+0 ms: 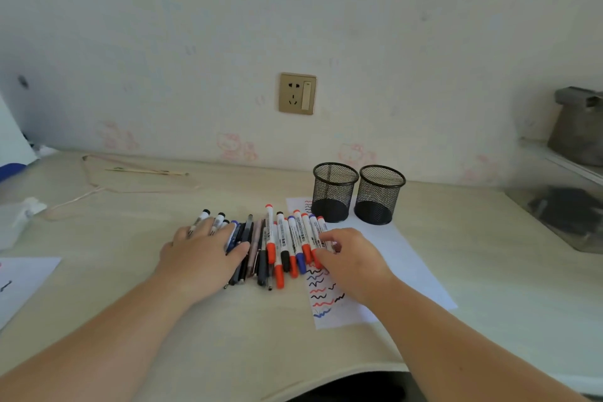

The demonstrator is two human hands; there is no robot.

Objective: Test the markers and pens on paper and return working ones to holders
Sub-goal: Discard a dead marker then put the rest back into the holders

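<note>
Bare forearms; no sleeves, no jewellery

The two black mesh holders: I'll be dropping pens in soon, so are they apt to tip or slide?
Each black wire-mesh cylinder holder looks empty, so probably light and easily nudged. Their wide flat bases suggest they would slide before tipping, perhaps more readily on the white paper sheet.

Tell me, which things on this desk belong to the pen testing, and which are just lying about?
For the job:
- row of markers and pens
- scribbled test paper
- two mesh holders

Lying about:
- pink cord
- thin stick
- wall socket
- second sheet
</note>
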